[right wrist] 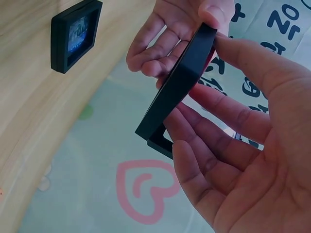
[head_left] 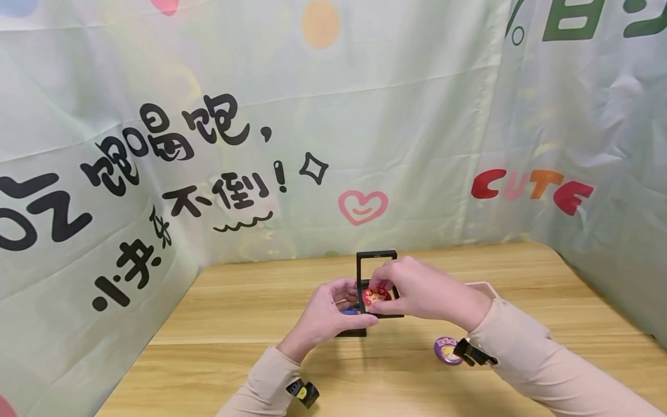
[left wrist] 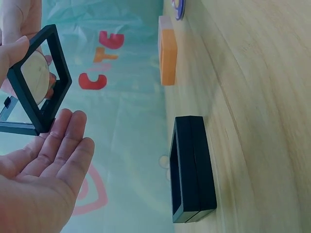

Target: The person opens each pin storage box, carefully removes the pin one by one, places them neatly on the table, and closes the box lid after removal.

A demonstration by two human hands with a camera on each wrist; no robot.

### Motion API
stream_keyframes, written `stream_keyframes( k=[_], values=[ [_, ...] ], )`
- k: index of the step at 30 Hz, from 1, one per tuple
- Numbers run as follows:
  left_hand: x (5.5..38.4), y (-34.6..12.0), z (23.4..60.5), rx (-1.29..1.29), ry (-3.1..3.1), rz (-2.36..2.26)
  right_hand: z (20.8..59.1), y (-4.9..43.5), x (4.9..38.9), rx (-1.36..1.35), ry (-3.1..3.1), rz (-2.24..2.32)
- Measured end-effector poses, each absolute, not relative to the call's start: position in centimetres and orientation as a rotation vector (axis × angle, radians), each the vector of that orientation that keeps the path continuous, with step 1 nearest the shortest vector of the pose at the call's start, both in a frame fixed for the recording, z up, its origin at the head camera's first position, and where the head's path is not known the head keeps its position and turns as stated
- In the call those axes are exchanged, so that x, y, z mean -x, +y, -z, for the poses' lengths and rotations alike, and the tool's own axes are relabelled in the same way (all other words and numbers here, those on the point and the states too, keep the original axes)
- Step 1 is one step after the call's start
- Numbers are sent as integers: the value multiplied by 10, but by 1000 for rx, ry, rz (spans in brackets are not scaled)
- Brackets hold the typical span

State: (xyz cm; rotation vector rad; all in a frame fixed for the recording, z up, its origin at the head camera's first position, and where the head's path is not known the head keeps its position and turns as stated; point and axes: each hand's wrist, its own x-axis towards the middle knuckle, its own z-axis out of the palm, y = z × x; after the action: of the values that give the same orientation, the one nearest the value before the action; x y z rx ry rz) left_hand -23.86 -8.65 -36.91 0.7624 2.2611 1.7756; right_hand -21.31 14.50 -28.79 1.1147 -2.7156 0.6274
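The open black frame is being held up off the table, gripped at its edge by the left hand, while the red badge is being pinched against the lower panel by the right hand. Neat seating is probably being best served by level panels and light, centred pressure. Low movement is being limited by a second frame near the left hand and a purple badge near the right wrist; upward, nothing visible is being met.

Two hands, two frames, at least two badges
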Motion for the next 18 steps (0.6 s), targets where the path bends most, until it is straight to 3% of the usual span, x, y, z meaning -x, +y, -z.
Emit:
stream_keyframes(
  k=[18],
  values=[
    [241, -87, 372, -780, 2272, -1748, 293, 145, 213, -1110, -2705, -642]
  ],
)
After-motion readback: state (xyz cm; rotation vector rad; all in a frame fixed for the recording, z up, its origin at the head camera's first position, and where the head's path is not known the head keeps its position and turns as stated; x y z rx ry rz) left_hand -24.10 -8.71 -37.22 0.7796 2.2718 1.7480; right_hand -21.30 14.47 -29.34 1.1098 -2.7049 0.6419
